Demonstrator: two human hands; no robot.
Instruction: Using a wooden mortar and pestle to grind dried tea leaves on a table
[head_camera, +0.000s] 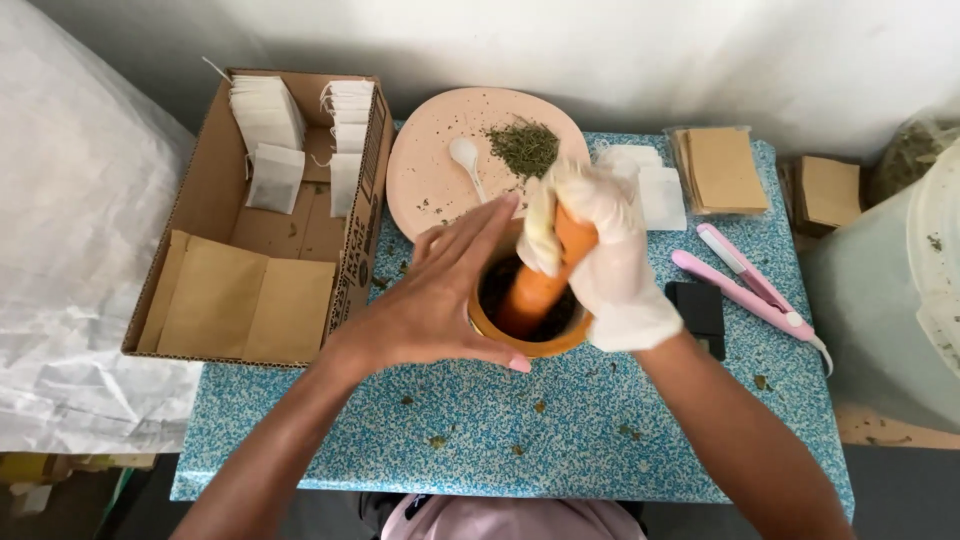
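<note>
A wooden mortar (545, 343) stands in the middle of the blue speckled table (560, 430), with dark ground herbs inside. My right hand (605, 260), in a thin white glove, is closed around an orange wooden pestle (545, 275) whose lower end is down in the bowl. My bare left hand (440, 300) rests against the mortar's left rim, fingers spread and straight, thumb along the near edge. Behind the mortar lies a round pink plate (430, 170) carrying a heap of dried green herbs (525, 148) and a small white spoon (467, 160).
A cardboard box (200, 190) at the left holds white filter bags (268, 120) and brown paper pouches (245, 300). More brown pouches (722, 170) and white bags (655, 190) lie at the back right. A pink heat-sealing clamp (750, 290), a black block (700, 310) and a large white tub (900, 290) sit right.
</note>
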